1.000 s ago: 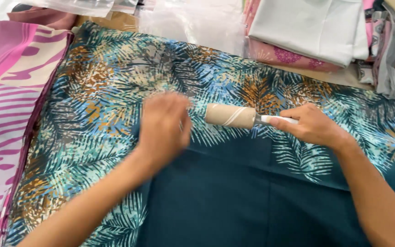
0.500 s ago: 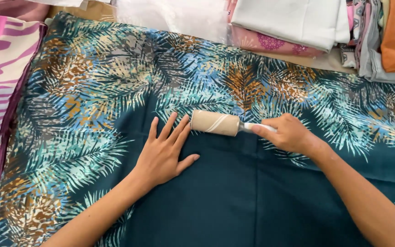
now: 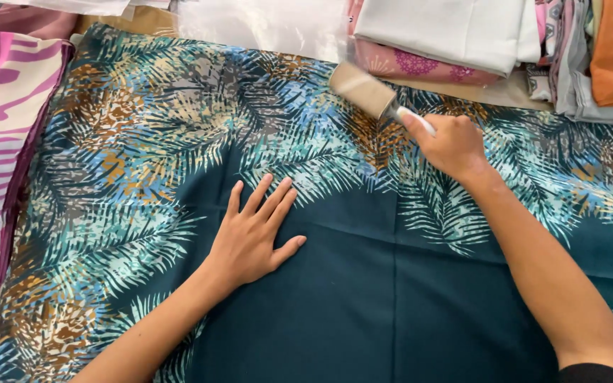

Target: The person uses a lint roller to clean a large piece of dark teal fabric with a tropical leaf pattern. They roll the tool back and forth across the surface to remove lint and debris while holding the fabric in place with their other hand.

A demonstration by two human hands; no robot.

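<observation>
Roller (image 3: 360, 88) of lint-roller type sits at the far edge of the teal leaf-print fabric (image 3: 179, 149), just short of the folded pink cloth (image 3: 420, 65), its long axis running diagonally from upper left down to the white handle (image 3: 416, 119) in my right hand (image 3: 450, 145). Right hand is the nearer of the 2, fingers clenched around that handle, forearm coming in from the lower right. Left hand (image 3: 253, 237) is well apart toward me, holding nothing, fingers spread and palm flat on the fabric where the leaf print meets the plain teal.
</observation>
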